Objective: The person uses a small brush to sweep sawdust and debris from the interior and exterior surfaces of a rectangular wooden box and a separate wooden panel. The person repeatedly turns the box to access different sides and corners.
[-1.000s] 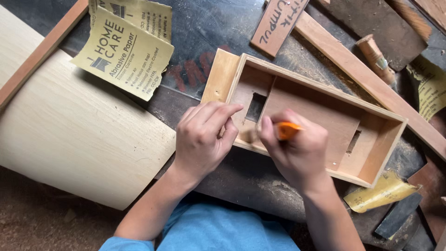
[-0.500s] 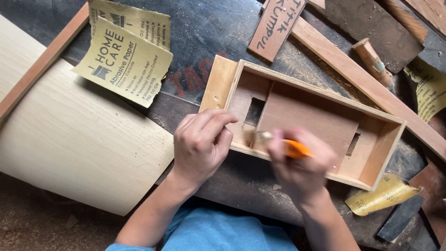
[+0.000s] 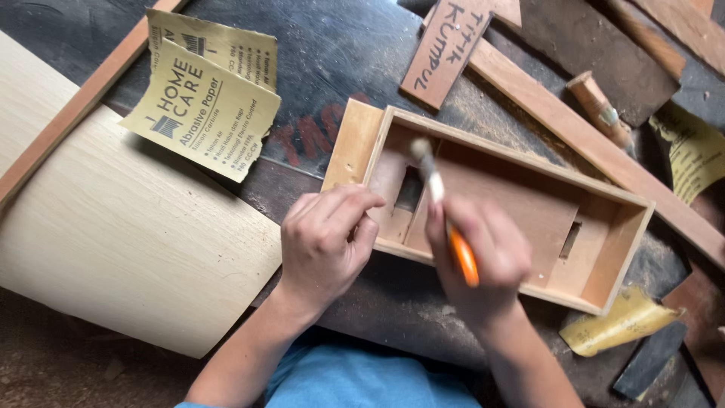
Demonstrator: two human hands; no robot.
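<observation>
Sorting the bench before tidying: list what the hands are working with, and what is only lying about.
In use:
- shallow rectangular wooden box, steadied at its near edge by the left hand
- orange-handled small brush, gripped in the right hand, bristles inside the box

Lying about:
- yellow sandpaper sheets
- pale curved veneer sheet
- lettered wooden plaque
- long wooden slat
- crumpled yellow scrap

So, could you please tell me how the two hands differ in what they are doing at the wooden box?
The right hand grips an orange-handled brush aimed into the wooden box; the left hand holds no tool, its fingers curled at the box's near wall. Both are bare.
</observation>
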